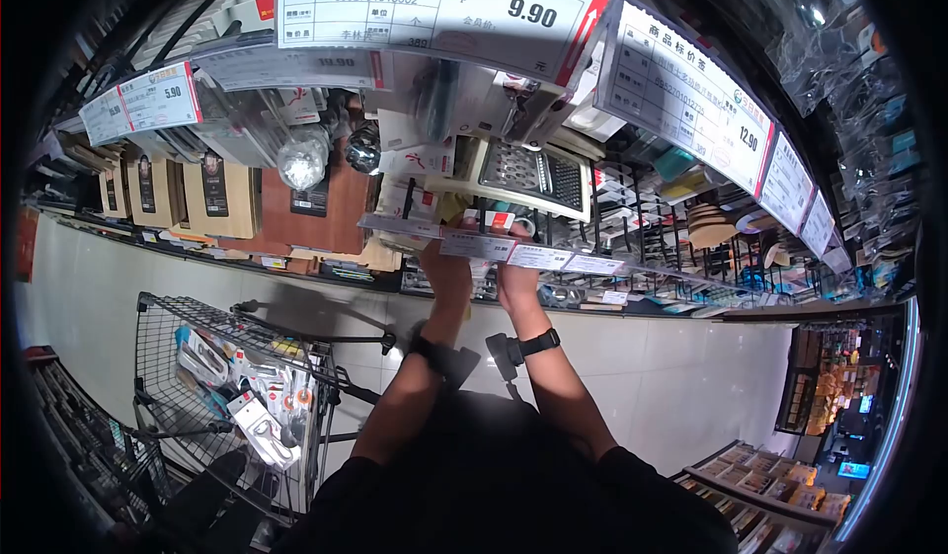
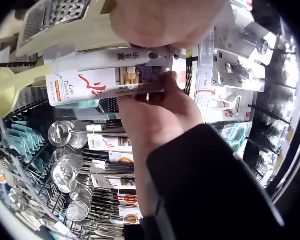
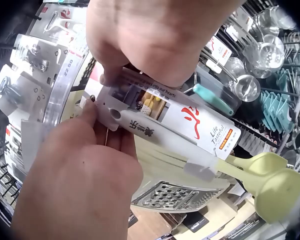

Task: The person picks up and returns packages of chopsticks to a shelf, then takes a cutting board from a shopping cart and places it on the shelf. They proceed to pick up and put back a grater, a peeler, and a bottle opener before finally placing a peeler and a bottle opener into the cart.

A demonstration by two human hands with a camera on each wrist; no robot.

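Observation:
A carded utensil with a white handle (image 2: 105, 60) and pale green rounded heads (image 3: 280, 195) lies across both wrist views; whether the heads belong to one item or two, I cannot tell. Its white card (image 3: 202, 127) has a red character and a small photo. At the card's handle end, my left hand (image 2: 165, 20) (image 3: 85, 170) and right hand (image 2: 160, 115) (image 3: 145, 40) both pinch it, fingertips close together. From the head view, the left hand (image 1: 449, 273) and right hand (image 1: 518, 285) are side by side, fingers partly hidden by a price rail (image 1: 479, 246).
Graters (image 1: 538, 177) and wooden cutting boards (image 1: 222, 198) are on the shelf. Large price tags (image 1: 444, 11) run overhead. Ladles (image 2: 65, 172) and teal items (image 3: 277, 107) hang nearby. A wire cart (image 1: 163, 356) with packaged goods stands at the lower left.

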